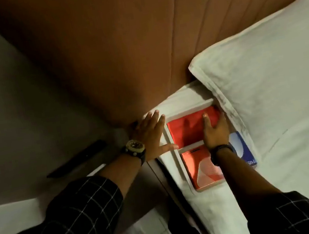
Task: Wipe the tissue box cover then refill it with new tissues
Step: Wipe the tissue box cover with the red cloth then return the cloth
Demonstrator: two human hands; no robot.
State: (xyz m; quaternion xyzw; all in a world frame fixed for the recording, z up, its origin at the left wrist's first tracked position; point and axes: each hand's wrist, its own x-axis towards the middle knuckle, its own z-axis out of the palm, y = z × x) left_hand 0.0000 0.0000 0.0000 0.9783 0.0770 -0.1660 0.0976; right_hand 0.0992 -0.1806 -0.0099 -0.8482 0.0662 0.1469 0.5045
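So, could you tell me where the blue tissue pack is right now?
In the head view, the blue tissue pack lies on the bed, right of the tissue box cover, beside the pillow.

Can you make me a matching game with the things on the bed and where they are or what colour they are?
Things:
1. left hand
2. right hand
3. pillow
4. blue tissue pack

Descriptions:
A. white, by the headboard
B. pressing on the red pack inside the tissue box cover
C. lying beside the cover, under the wrist
D. flat against the cover's outer side

Pairs: 1-D, 2-B, 3-A, 4-C
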